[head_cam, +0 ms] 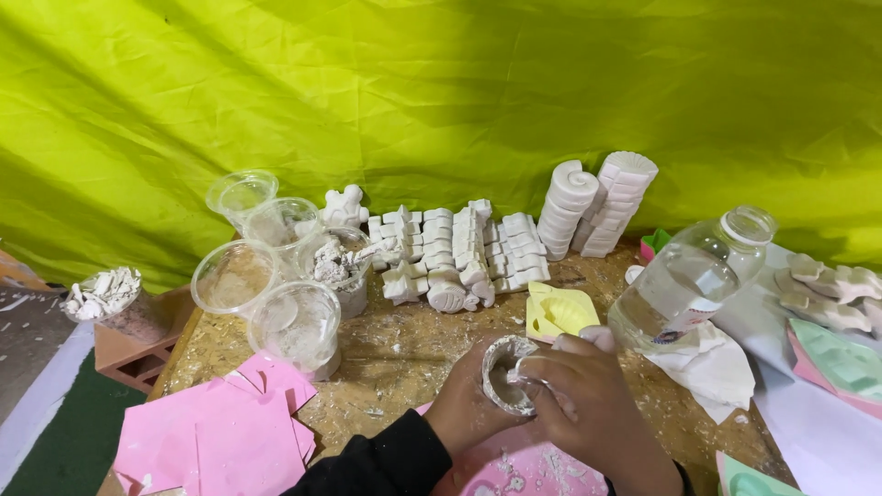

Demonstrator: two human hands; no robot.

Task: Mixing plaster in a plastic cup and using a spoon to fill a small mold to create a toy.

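Seen from above, looking down at a rough chipboard table (pixel 404 354) dusted with white powder, backed by a wrinkled lime-green tarp (pixel 441 92).

Low in the centre, left hand (pixel 464 404) cupped around a small round cup (pixel 508 372) caked with white plaster, gripping it from the left side. Right hand (pixel 588 400) curled over the cup from the right, fingertips (pixel 525 367) pressed at its rim and into its opening, closed on the cup. Black sleeve (pixel 381 464) on the left arm. Cup held just above a pink plate (pixel 524 468) flecked with white crumbs at the bottom edge.

Just behind the hands, a pale yellow mould (pixel 560 312). Right of it, a clear plastic bottle (pixel 689 280), uncapped, leaning on crumpled white cloth (pixel 717 367). Further right, white star-shaped casts (pixel 831 289) and a green mould (pixel 841 363) over a pink one.

Along the back of the table, rows of small white plaster figures (pixel 459 248), stacked in piles, with two tall stacks of shell shapes (pixel 597 202) at the right end.

To the left, a cluster of clear plastic cups (pixel 262 257), some empty, one holding white lumps. Pink sheets (pixel 220 432) lying flat at lower left. Off the table's left edge, a container of white plaster scraps (pixel 106 298) resting on a brick (pixel 138 354).
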